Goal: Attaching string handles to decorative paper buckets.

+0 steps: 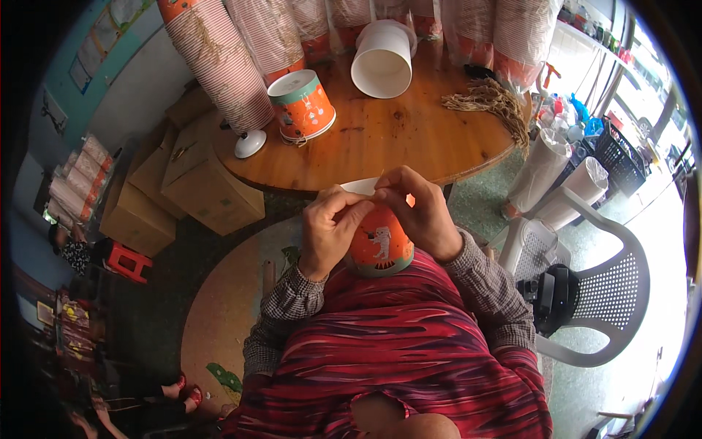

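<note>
An orange paper bucket [382, 238] with a grey-green base band and a printed white figure rests on my lap against a red striped garment. Its white inner wall [360, 187] shows behind my fingers. My left hand [333, 225] pinches at the bucket's near rim, thumb against forefinger. Close beside it my right hand [418, 212] is closed on the same rim, its fingertips meeting those of the left. Whether something thin, such as a string, lies between the fingertips cannot be seen.
On the round wooden table [395, 146] stand another orange bucket [303, 106], a tipped white bucket [382, 69], a bundle of twine [490, 106] and tall stacks of buckets [219, 62]. Cardboard boxes [208, 175] sit left, a grey plastic chair [607, 293] right. Another person's red sandals [191, 395] show lower left.
</note>
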`<act>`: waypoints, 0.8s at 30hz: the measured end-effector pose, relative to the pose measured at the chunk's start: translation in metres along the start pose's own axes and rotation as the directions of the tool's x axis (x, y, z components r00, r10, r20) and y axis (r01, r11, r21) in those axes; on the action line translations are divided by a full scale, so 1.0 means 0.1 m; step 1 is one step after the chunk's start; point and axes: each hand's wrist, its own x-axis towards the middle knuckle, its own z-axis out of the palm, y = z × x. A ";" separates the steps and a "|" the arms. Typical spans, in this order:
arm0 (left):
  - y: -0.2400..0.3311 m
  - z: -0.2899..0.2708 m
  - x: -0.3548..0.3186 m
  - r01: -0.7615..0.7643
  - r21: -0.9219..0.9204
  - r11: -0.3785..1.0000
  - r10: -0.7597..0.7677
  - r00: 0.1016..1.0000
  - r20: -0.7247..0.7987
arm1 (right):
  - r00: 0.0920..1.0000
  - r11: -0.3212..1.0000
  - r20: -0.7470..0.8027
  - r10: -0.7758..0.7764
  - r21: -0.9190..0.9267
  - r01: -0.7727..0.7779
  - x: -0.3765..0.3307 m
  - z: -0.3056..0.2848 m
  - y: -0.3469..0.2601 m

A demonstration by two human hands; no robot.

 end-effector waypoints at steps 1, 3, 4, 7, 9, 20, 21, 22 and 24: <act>-0.01 0.00 0.01 -0.001 -0.001 1.000 0.001 1.000 0.000 | 0.999 0.998 0.042 0.018 0.060 -0.021 0.02 -0.02 -0.01; -0.03 -0.04 0.03 0.055 -0.057 0.997 -0.057 0.998 -0.036 | 0.996 0.992 0.086 0.030 0.120 -0.040 0.05 -0.05 -0.03; -0.04 -0.05 0.03 0.081 -0.087 0.993 -0.086 0.995 -0.052 | 0.990 0.996 0.139 0.037 0.078 -0.048 0.06 -0.06 -0.04; -0.01 0.00 0.01 0.024 -0.065 0.998 -0.027 0.998 -0.053 | 0.982 1.000 0.190 0.009 0.021 -0.014 0.05 -0.03 0.00; -0.01 0.04 0.02 -0.019 -0.057 0.998 0.015 0.997 -0.074 | 0.979 0.999 0.198 0.046 -0.004 -0.046 0.06 -0.01 -0.06; -0.08 0.06 -0.03 0.010 -0.083 0.996 -0.013 0.999 -0.029 | 0.997 0.997 0.047 -0.059 -0.040 0.061 0.01 0.03 0.04; -0.08 0.06 -0.03 0.011 -0.083 0.996 -0.013 0.999 -0.029 | 0.999 0.999 0.032 -0.045 -0.021 0.045 0.01 0.03 0.06; -0.08 0.05 -0.04 0.027 -0.090 0.996 -0.029 0.999 -0.022 | 0.999 0.999 0.032 -0.044 -0.020 0.044 0.00 0.05 0.09; -0.07 0.05 -0.03 0.043 -0.098 0.994 -0.044 0.999 -0.014 | 0.998 0.999 -0.033 -0.045 0.026 0.046 -0.01 0.07 0.17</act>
